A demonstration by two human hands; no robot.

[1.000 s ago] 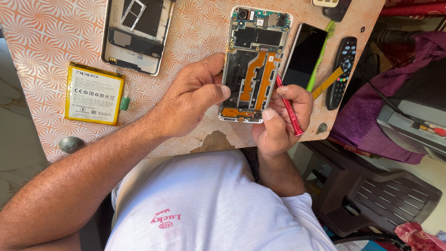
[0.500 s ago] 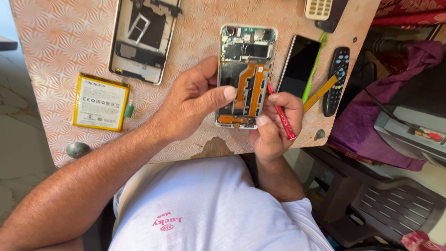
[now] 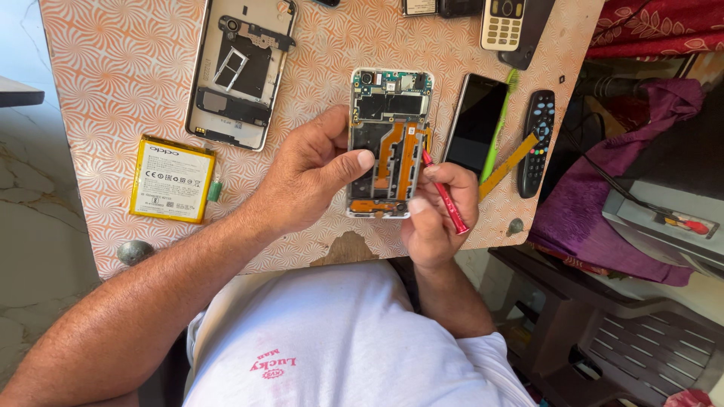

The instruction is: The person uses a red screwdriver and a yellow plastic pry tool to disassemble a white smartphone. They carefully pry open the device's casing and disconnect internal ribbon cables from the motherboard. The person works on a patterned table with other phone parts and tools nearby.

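1. the open phone [image 3: 389,143] lies flat on the desk [image 3: 113,83], back cover off, with its circuit board at the far end and orange ribbon cables running down its middle.
2. the left hand [image 3: 309,181] rests on the phone's left edge; its grip is loosely closed on the frame, thumb pressed on the black area inside, fingers curled behind the edge.
3. the right hand [image 3: 437,218] has its grip closed on a red screwdriver [image 3: 445,194], pinched between thumb and fingers like a pen.
4. the screwdriver tilts up and left, its tip at the phone's right edge, beside the orange cables; whether the tip touches cannot be told.
5. left of the phone, well apart, a back cover [image 3: 241,71] lies inside-up.
6. below that cover sits a yellow battery [image 3: 172,179], flat on the desk.
7. just right of the phone lies a black screen [image 3: 477,120], with a green toothbrush [image 3: 498,124] along its right side.
8. a yellow strip [image 3: 510,164] lies slanted between the toothbrush and a black remote [image 3: 536,143].
9. a keypad phone [image 3: 502,24] lies at the desk's far edge.
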